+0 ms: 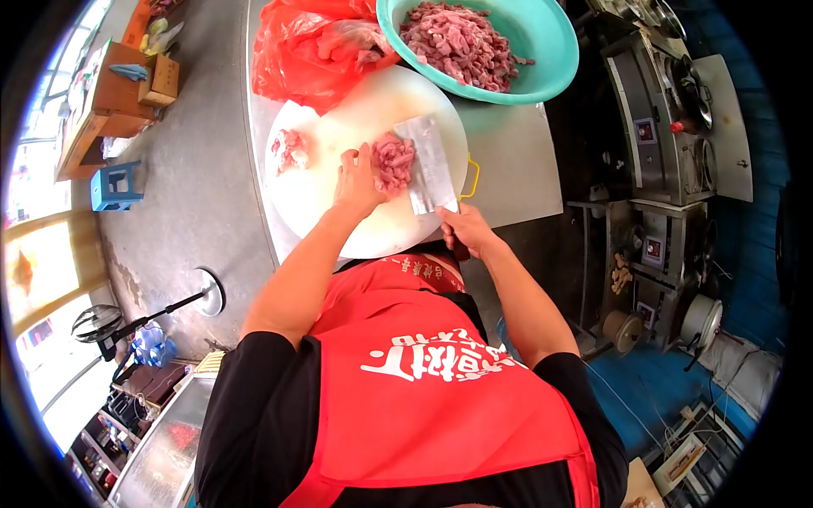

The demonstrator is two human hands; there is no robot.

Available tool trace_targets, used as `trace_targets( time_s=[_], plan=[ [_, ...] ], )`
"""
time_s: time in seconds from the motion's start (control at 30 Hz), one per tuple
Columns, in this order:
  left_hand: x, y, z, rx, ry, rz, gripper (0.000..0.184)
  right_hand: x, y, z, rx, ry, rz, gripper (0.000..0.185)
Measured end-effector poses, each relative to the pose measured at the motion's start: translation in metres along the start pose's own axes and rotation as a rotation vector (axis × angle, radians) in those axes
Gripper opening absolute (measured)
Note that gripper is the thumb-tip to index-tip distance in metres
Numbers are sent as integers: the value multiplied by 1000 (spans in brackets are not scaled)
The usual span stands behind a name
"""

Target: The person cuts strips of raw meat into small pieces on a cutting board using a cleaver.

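Observation:
My right hand [468, 231] is closed around the dark handle of a cleaver [436, 161]. The broad metal blade rests flat or nearly so over the round white cutting board [330, 220], along the right side of a small pile of cut raw meat [393, 162]. On the pile's other side, my left hand [359, 184] lies against the meat with its fingers apart. A smaller clump of meat [290, 150] sits near the board's left edge. Behind the board are a red plastic bag [292, 55] with meat showing in it and a turquoise basin [550, 59] holding many meat strips.
A yellow handle [473, 176] sticks out at the board's right edge. The board stands on a pale table [525, 178]. Kitchen equipment [648, 127] lines the right side. To the left are a blue stool [116, 186], a wooden counter [110, 93] and a standing fan [97, 330].

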State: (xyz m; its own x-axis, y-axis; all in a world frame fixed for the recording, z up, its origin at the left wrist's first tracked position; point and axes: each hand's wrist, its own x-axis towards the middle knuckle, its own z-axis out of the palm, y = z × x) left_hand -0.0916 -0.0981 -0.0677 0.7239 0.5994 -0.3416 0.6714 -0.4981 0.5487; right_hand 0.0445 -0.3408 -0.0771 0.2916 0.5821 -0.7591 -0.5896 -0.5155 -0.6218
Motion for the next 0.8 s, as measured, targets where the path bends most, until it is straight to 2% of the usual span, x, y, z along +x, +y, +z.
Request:
trace_targets(
  time_s=[0.07,0.17,0.3,0.4,0.43,0.57,0.63,0.67,0.7,0.73,0.77,0.8],
  plan=[
    [0,-3,4,14,6,-16,126,8,-1,2,-132,-103,23,25],
    [-7,-17,6,-151,66,59,130,7,-7,17,-273,-186,76,30],
    [-24,-26,2,-280,107,-3,128,-13,-36,29,-365,-219,16,24],
    [-11,5,-11,-292,169,26,124,-31,-72,25,-449,-180,-127,23],
    [-3,28,-25,-348,218,115,121,-38,-89,21,-452,-171,-141,23],
    [48,126,-93,-378,427,440,104,-52,-159,-10,-490,-31,-357,23],
    [87,170,-117,-310,512,617,100,-47,-189,-28,-361,65,-448,26],
    [109,184,-123,-322,445,616,99,-42,-202,-29,-365,72,-460,26],
    [126,195,-128,-333,376,612,98,-37,-213,-30,-384,264,-479,24],
    [135,205,-138,-271,330,628,91,-36,-218,-31,-401,456,-495,24],
    [136,209,-144,-169,374,624,81,-39,-220,-32,-402,465,-508,24],
    [126,215,-159,-378,284,569,76,-44,-221,-33,-329,523,-463,27]
  ],
)
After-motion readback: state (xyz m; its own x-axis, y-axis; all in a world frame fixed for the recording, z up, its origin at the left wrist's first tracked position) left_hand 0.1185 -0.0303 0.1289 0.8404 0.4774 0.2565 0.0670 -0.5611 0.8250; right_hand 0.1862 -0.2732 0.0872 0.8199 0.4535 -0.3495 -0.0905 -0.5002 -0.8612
